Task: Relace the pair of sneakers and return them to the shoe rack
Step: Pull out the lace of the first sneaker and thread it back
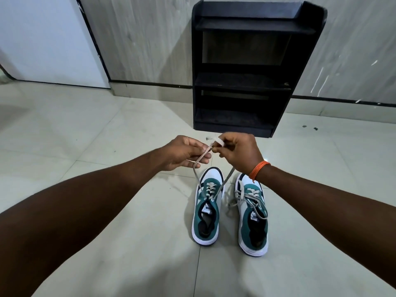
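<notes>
Two teal and white sneakers stand side by side on the tiled floor, toes pointing away from me. The left sneaker (206, 211) has its grey lace (196, 171) threaded through the eyelets, and both lace ends rise to my hands above the toe. My left hand (185, 152) pinches one end. My right hand (237, 152), with an orange thread on its wrist, pinches the other end, which loops over its fingers. The right sneaker (252, 213) lies untouched, its lace (246, 199) loose and trailing over its side. Beyond them stands the black shoe rack (246, 67).
The shoe rack stands against a grey wood-grain wall (145, 39), its shelves holding nothing visible. A white door (47, 39) with a dark frame is at the far left. Pale floor tiles (107, 129) surround the sneakers on all sides.
</notes>
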